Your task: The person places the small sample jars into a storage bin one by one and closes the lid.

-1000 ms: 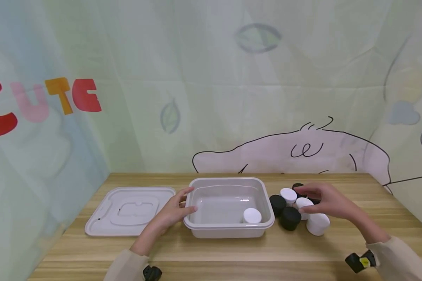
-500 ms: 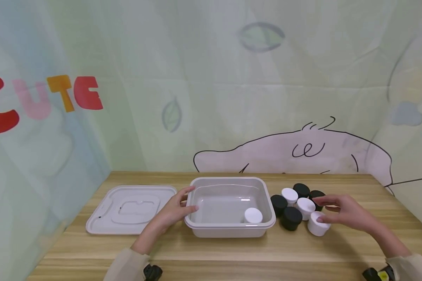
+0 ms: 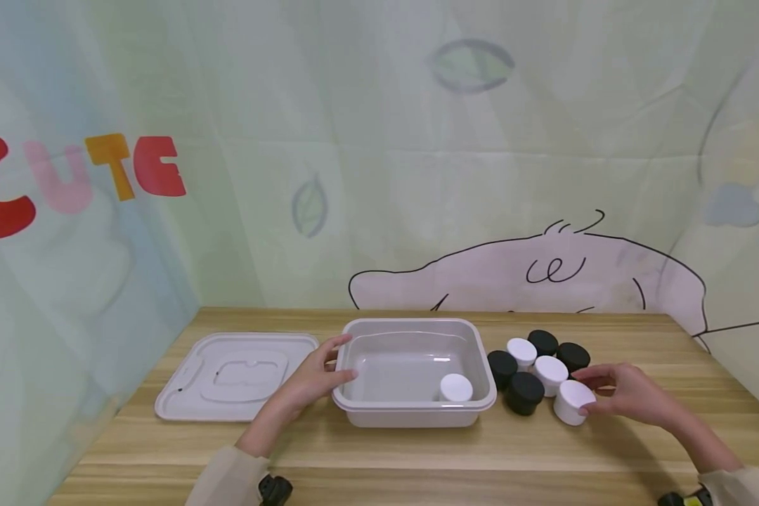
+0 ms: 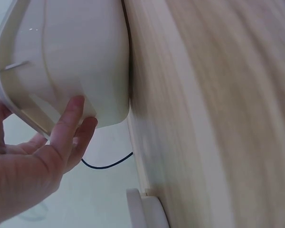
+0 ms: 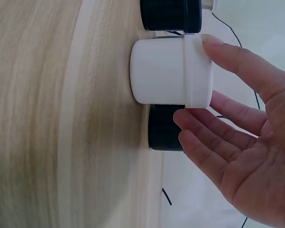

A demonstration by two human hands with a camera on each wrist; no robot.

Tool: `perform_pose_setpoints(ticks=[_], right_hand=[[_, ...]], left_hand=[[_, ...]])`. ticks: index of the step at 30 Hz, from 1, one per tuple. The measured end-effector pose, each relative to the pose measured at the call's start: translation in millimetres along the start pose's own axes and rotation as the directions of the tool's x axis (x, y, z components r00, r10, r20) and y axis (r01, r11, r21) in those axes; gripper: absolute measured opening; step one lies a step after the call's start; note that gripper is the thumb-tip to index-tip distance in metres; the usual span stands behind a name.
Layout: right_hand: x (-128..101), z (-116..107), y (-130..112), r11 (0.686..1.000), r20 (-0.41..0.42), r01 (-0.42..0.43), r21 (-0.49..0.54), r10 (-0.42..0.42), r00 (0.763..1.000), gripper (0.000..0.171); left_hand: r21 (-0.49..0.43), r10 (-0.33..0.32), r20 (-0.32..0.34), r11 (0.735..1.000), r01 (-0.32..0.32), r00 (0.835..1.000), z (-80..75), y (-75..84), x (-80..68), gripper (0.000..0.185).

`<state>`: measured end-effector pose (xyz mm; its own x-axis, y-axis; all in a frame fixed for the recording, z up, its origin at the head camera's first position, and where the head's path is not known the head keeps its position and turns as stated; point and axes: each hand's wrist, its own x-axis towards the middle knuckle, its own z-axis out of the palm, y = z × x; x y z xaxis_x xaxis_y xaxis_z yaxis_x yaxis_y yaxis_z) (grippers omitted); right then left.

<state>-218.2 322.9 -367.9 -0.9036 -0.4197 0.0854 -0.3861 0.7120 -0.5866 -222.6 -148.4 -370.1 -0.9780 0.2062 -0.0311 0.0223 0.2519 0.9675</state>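
Observation:
In the middle of the head view, a white plastic box stands on the table with one white-lidded jar in its near right corner. My left hand holds the box by its left rim; in the left wrist view, fingertips rest against the outer wall. At the front of a group of jars is a white jar, upright on the table. My right hand has thumb and fingers around this jar's lid. Beside it stand another white jar and a black jar.
A flat white lid lies left of the box. Further back in the group are a white jar and black jars, one close to the box's right side. A printed cloth hangs behind the wooden table.
My right hand has come from the back of the jar group toward the front right, and its fingers have closed around the front white jar's lid. My left hand stays at the box.

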Motion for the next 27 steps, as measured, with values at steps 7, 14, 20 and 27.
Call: perform_pose_setpoints(ticks=[7,14,20,27], right_hand=[[1,1,1,0.998,0.026,-0.025,0.055,0.023,0.999,0.045],[-2,-1,1,0.999,0.010,-0.008,0.044,0.008,1.000,0.043],[-4,-9,-4,0.999,-0.006,0.017,0.047,-0.017,1.000,0.042],[-4,-19,-18,0.998,-0.028,0.041,0.046,-0.040,0.999,0.042]], left_hand=[[0.004,0.002,0.002,1.000,-0.002,1.000,0.1,0.3,-0.7,0.062],[-0.002,0.006,-0.001,1.000,-0.006,1.000,1.4,0.4,0.0,0.061],[-0.001,0.009,-0.004,1.000,-0.009,1.000,1.0,0.3,-0.3,0.061],[0.008,0.004,-0.007,1.000,-0.004,1.000,0.3,0.5,-0.5,0.061]])
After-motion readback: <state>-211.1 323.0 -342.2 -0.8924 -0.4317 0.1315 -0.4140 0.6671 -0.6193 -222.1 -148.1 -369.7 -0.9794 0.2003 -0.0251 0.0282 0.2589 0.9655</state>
